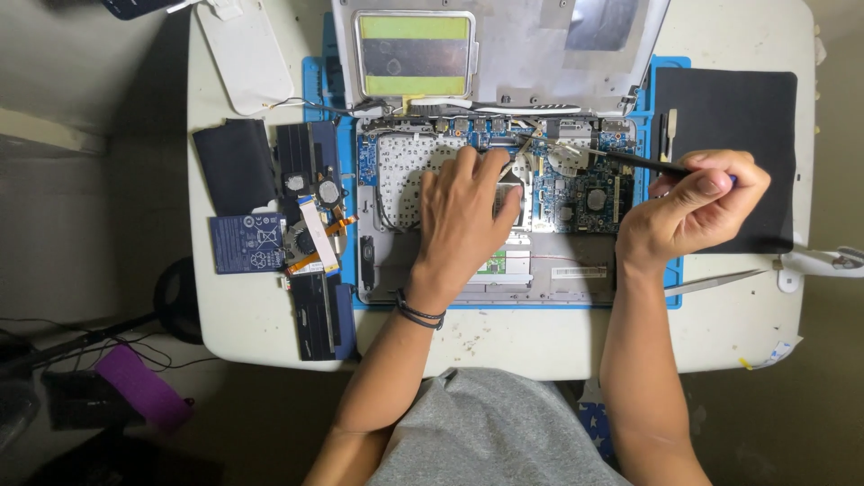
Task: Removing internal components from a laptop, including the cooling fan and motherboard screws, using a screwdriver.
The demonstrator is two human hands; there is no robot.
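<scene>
An opened laptop (396, 261) lies on a blue mat, its grey inner frame and blue circuit board (576, 193) exposed. My left hand (463, 216) rests flat on the middle of the chassis, fingertips touching a ribbon near the hinge. My right hand (693, 211) is closed around a thin black screwdriver (621, 158). The tool's tip reaches left over the upper part of the circuit board. The raised lid (504, 54) shows a metal back panel with yellow tape.
Removed dark parts, a blue-labelled battery pack (247, 243) and a small fan (297, 238) lie left of the laptop. A black pad (729, 117) sits at the right, tweezers (720, 281) below it. A white cover (243, 54) lies at the top left. The table's front edge is close to my torso.
</scene>
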